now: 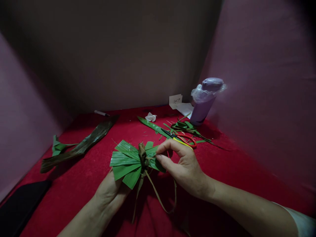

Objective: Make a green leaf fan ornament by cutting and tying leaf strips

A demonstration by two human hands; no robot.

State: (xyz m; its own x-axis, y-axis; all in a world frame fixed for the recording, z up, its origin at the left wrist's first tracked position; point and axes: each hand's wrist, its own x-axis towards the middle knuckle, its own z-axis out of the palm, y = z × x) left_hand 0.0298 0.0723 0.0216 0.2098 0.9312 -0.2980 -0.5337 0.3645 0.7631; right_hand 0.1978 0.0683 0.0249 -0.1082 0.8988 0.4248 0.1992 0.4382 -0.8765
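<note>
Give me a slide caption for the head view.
Left hand holds a leaf bundle while the right hand pinches a thin stick near its middle, scissors lying beyond.

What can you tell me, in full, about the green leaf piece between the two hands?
The leaf piece has shiny, ribbed green blades, fanned out on both sides of a brown, folded-looking centre. Narrow brownish strips hang below it, one bending in a wide curve. It is held over the red surface, with the left hand supporting it from below, fingers mostly hidden. The right hand pinches a thin pale sliver at the centre's right side.
</note>
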